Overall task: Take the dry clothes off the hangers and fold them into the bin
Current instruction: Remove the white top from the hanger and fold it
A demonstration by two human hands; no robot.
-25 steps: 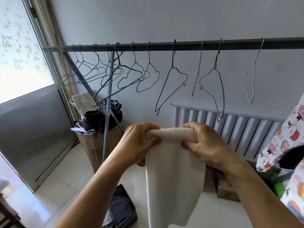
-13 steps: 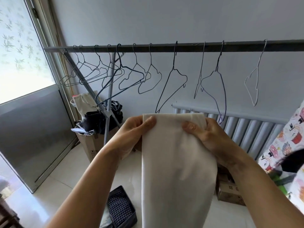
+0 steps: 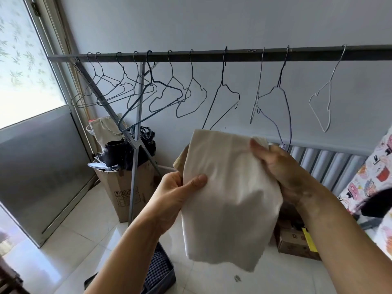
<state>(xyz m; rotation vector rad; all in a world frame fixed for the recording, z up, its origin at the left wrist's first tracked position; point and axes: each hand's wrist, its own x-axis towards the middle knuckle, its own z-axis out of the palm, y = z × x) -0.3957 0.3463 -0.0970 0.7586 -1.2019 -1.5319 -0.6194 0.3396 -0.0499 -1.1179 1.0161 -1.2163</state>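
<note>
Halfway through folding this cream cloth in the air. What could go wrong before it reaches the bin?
1. The left hand and right hand pinch the cream cloth only at its edges; its loose lower part may unfold.
2. The bin sits low, partly hidden by the left forearm, so a drop might miss.
3. The dark hanger behind the cloth's top could snag.

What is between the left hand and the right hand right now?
The folded cream cloth: in the head view the left hand pinches its left edge and the right hand grips its upper right corner, with nothing else between them.
</note>
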